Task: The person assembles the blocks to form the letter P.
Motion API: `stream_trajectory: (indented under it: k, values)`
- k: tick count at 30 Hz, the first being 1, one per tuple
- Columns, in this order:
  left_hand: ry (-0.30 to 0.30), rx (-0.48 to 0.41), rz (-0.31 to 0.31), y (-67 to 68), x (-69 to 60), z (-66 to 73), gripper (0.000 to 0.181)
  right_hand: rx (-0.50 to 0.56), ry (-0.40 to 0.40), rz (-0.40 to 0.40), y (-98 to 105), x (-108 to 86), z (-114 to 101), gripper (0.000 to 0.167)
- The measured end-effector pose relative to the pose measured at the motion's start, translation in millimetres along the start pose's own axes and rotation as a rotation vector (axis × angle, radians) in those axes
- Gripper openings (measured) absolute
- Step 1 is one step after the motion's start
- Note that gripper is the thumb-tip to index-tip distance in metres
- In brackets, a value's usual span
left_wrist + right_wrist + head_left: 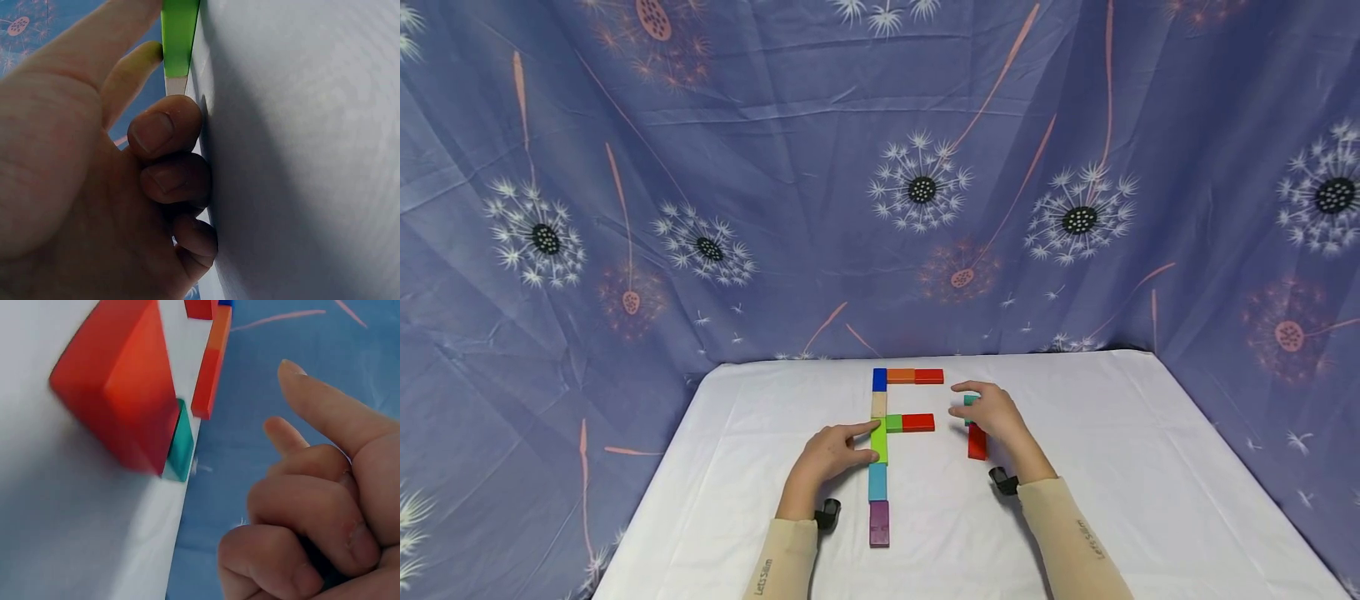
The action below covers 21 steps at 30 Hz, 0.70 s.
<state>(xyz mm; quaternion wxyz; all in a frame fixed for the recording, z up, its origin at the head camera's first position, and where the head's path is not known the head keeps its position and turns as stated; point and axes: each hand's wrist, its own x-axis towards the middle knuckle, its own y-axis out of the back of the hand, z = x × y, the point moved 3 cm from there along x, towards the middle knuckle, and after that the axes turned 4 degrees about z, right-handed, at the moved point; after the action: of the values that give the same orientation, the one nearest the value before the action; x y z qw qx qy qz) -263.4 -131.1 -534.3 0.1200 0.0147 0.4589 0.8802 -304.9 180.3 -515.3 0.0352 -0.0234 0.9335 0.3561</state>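
My left hand (829,457) reaches in from the left. Its index finger and thumb rest on a lime green block (879,446), seen from the side as a green block (180,40) in the left wrist view. The other three fingers are curled beneath the palm. Over a teal block (971,400) and a red block (977,443) hovers my right hand (996,414), its thumb and index finger apart and nothing between them. In the right wrist view, that red block (128,387) and teal block (180,447) lie apart from the fingers.
The lime block's column also has blue (880,380), beige (879,405), light blue (877,482) and purple blocks (879,525). Orange (901,376) and red blocks (929,376) branch right at the top; green (893,423) and red blocks (918,422) below. Patterned curtain (820,217) surrounds the white-covered table (722,483).
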Motion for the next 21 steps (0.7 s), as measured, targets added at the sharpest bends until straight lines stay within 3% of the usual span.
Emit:
stream_trajectory:
  k: [8,21]
  values:
    - [0.005,0.015,0.003,-0.4,0.7,0.0,0.063,0.031,-0.025,-0.004,17,-2.3,20,0.057]
    - [0.016,0.011,0.002,1.1,-0.9,2.1,0.063,-0.052,-0.088,-0.014,12,5.8,43,0.061]
